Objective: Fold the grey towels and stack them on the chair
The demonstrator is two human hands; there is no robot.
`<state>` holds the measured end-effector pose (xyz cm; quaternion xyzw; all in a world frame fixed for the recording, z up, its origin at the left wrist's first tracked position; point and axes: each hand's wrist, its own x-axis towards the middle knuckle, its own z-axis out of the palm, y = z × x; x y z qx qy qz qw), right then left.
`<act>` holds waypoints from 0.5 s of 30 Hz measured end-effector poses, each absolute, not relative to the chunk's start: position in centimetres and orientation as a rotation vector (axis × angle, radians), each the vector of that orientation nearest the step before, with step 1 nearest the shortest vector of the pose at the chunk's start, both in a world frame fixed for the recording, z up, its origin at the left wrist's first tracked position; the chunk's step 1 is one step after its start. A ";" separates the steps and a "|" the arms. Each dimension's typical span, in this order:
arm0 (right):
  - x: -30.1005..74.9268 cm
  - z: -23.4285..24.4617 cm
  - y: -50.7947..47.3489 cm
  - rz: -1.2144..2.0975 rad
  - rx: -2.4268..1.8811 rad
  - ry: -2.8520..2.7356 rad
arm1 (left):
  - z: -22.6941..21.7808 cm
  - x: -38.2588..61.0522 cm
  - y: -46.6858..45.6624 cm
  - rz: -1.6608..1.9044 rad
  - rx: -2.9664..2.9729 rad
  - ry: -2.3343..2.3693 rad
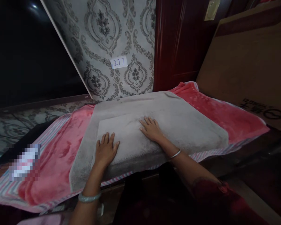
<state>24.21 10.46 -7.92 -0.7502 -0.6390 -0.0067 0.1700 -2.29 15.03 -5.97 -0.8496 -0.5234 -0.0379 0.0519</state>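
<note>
A grey plush cloth is spread over a red fleece blanket with a striped edge. On the grey cloth, a lighter rectangular area stands out in the middle; whether it is a fold or a separate piece I cannot tell. My left hand lies flat on the left side of this lighter area, fingers spread. My right hand rests flat near its upper right part, fingers stretched out. Neither hand holds anything.
A large dark screen stands at the left. Patterned wallpaper with a paper label reading 277 is behind. A dark red door panel and a big cardboard box are at the right. A blurred-out item lies on the blanket's left end.
</note>
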 end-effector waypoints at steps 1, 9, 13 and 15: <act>24.4 -7.9 10.5 -0.010 -2.125 -1.799 | -6.0 -3.2 15.1 -0.151 -2.558 -1.626; 28.5 -7.4 11.8 0.306 -2.125 -1.294 | -4.7 -7.2 19.2 -0.290 -2.557 -2.081; 29.9 -7.0 12.4 0.479 -2.062 -1.118 | -4.6 -5.7 21.8 -0.543 -2.584 -2.140; 30.1 -6.9 12.9 0.527 -2.037 -1.038 | -4.6 -5.0 23.0 -0.798 -2.558 -2.309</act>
